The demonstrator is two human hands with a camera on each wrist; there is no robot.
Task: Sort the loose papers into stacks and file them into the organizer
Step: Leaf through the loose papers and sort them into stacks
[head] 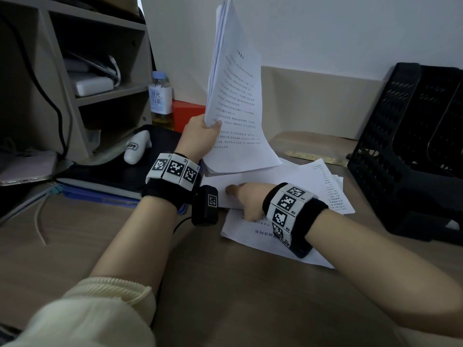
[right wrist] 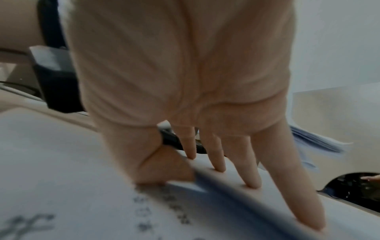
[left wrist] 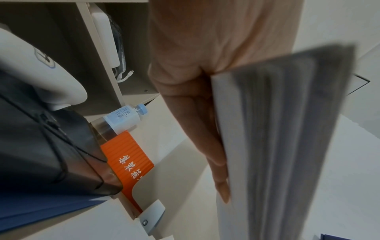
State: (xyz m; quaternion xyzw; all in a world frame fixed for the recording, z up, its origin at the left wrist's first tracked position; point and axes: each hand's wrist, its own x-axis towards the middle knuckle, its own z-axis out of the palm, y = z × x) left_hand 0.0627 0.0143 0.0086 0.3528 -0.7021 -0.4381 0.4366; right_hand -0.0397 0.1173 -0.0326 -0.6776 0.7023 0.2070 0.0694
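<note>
- My right hand lies on the loose papers spread on the desk, fingers straight, pressing.
- My left hand grips a stack of papers upright, thumb clamped in front.
- Black organizer stands far right, by the wall.

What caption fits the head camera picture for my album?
Left hand holds a white printed paper stack upright; right hand presses loose white sheets on the brown desk.

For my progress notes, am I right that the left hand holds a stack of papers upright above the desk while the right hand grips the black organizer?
Not quite. The left hand does hold the stack of papers upright, but the right hand presses its fingers on the loose papers on the desk; the black organizer stands apart, untouched. The head view shows this.
</note>
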